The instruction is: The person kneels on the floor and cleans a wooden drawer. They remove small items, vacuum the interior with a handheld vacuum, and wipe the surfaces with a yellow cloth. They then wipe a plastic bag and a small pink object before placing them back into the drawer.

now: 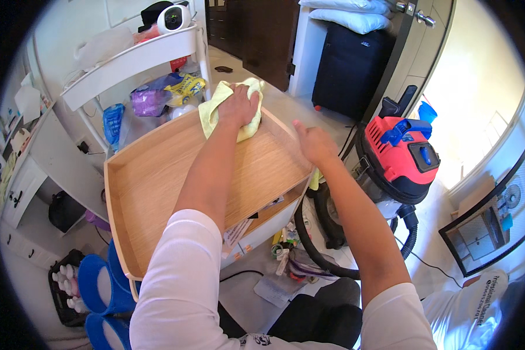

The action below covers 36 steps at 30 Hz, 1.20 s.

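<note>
My left hand (238, 106) presses a pale yellow cloth (209, 114) against the far rim and inner corner of a wooden tray top (166, 175) on a small cabinet. Its fingers bend over the cloth. At the tray's right side, my right hand (316, 143) is by the outer edge, thumb raised and other fingers curled; what lies under them is hidden. More yellow cloth (315, 180) shows below that hand, beside the cabinet's side. Under the tray top, an open shelf (267, 216) holds papers.
A red and black wet-dry vacuum (402, 153) stands right, its hose (306, 236) curving over the floor. Blue buckets (94, 280) and a black crate of bottles (65, 288) are lower left. A white rack (135, 50) stands behind. Another person in a white shirt (468, 310) is lower right.
</note>
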Each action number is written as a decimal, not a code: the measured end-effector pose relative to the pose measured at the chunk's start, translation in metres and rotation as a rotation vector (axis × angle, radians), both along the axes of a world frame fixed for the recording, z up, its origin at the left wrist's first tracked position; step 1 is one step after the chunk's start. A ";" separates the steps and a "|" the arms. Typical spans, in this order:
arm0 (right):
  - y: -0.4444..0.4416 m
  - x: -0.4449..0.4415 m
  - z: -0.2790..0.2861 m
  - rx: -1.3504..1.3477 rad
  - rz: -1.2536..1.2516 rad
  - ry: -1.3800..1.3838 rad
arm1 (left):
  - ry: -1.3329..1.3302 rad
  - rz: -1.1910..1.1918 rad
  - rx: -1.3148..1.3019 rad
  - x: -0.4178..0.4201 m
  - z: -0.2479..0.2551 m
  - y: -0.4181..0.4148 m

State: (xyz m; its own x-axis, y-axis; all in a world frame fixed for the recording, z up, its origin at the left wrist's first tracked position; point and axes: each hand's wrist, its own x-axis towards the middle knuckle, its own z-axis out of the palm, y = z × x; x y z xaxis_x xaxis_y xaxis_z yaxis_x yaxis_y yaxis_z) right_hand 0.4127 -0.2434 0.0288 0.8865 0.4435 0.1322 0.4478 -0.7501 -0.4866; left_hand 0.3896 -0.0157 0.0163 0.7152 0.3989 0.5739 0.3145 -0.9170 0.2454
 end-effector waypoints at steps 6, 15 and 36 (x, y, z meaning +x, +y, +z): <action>-0.012 0.000 0.009 -0.056 0.039 0.021 | 0.302 0.350 0.157 -0.090 0.010 0.025; -0.004 0.022 -0.014 0.008 0.047 0.034 | 0.524 0.607 0.114 -0.273 0.013 0.078; -0.003 0.016 -0.005 -0.068 0.043 -0.024 | 0.477 0.041 0.122 -0.431 0.041 -0.171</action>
State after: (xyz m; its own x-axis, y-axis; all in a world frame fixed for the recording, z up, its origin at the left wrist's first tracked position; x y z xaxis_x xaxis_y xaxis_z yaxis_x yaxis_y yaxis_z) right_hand 0.4286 -0.2466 0.0236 0.8633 0.4898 0.1216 0.4915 -0.7610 -0.4235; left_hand -0.0417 -0.1869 0.0569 0.8947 0.3824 0.2309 0.4021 -0.9146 -0.0432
